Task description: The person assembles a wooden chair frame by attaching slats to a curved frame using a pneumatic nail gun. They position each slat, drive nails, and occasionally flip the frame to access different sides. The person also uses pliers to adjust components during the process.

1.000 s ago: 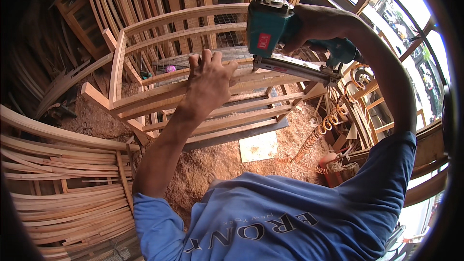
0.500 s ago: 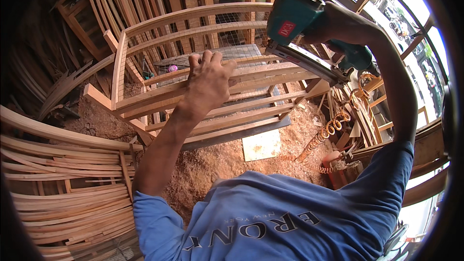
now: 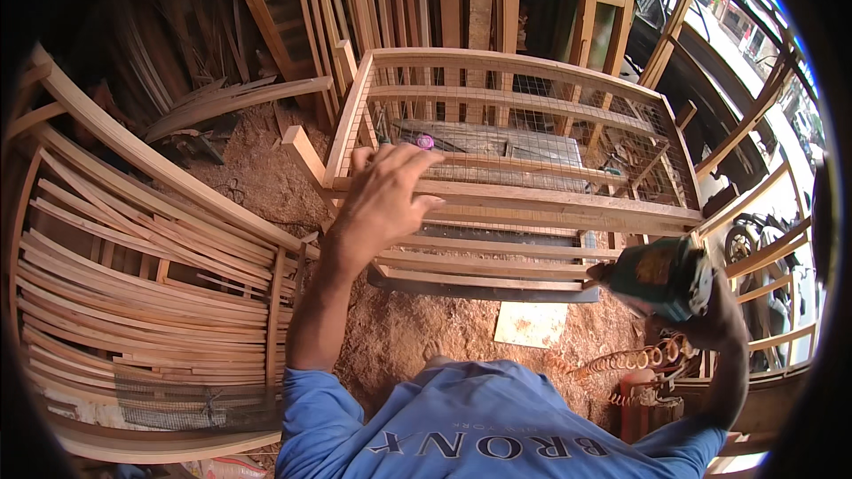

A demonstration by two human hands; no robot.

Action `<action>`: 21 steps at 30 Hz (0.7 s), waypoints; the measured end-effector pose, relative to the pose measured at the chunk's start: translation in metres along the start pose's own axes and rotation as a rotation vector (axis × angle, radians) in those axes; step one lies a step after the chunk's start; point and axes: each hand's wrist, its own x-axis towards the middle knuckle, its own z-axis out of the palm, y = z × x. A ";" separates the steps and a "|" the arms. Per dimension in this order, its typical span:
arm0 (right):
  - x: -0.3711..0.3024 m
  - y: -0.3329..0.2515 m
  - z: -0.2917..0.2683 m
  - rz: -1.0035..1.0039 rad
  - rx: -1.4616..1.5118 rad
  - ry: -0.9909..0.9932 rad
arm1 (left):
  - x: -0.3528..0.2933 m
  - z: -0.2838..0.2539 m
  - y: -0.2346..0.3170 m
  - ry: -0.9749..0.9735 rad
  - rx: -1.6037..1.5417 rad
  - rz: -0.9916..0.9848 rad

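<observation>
A slatted wooden frame [image 3: 550,198] with wire mesh stretched over its upper part stands in front of me. Over the left end of its middle rail is my left hand [image 3: 382,200], thumb and fingers apart and nothing in them; whether it touches the wood I cannot tell. My right hand [image 3: 717,324], partly hidden behind the tool, grips a dark green nail gun [image 3: 657,277]. The nail gun is off the frame's lower right corner, somewhat smeared by motion, its nose toward the lower slats. A small purple round thing [image 3: 425,141] shows behind the mesh near my left fingers.
Curved wooden strips [image 3: 151,302] lie stacked inside a large frame at left. An orange coiled air hose [image 3: 635,360] runs below the nail gun. Sawdust [image 3: 399,328] covers the floor around a pale flat board [image 3: 531,324]. Long planks [image 3: 417,0] lean at the back.
The nail gun in my right hand has come down and away from the frame's rails to its lower right. My left hand has shifted toward the frame's left end. The view has turned.
</observation>
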 end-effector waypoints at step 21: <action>0.000 -0.019 0.043 -0.155 0.090 -0.047 | -0.005 0.056 -0.025 0.408 0.179 0.326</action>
